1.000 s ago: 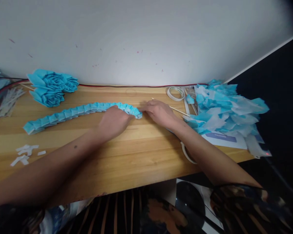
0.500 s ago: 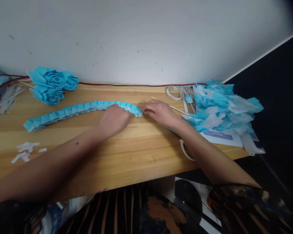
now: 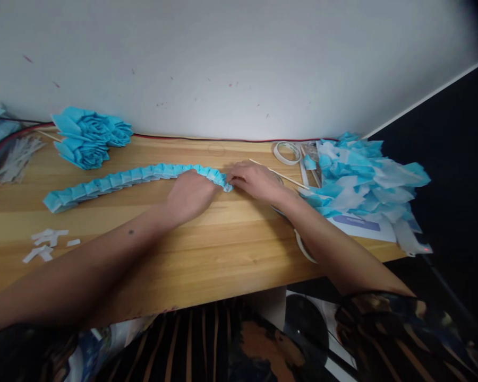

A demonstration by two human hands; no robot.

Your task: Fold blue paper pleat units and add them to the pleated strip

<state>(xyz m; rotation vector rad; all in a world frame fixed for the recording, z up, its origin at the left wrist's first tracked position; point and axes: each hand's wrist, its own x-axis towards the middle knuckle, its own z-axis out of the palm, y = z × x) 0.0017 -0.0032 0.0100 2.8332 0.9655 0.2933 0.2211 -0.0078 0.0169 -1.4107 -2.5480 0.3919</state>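
Observation:
A long curved strip of overlapping folded blue paper (image 3: 115,179) lies across the wooden table. My left hand (image 3: 193,195) is closed over it near its right end, with the fingertips partly hidden behind the back of the hand. At the very tip of the strip, the bent fingers of my right hand (image 3: 252,179) press together and touch the paper. Whether they pinch anything besides the strip is too small to tell. Behind my right hand lies a thin wooden stick (image 3: 281,174).
Blue paper roses (image 3: 91,137) lie at the back left, with small white paper pieces (image 3: 48,239) nearer. A tape roll (image 3: 287,153) and a heap of blue paper petals (image 3: 362,175) are at the right. Another roll (image 3: 302,245) sits by my right forearm. A wall bounds the table's back.
My right hand has moved slightly left and now touches the strip's right end, where a small gap showed before. My left hand keeps its place on the strip.

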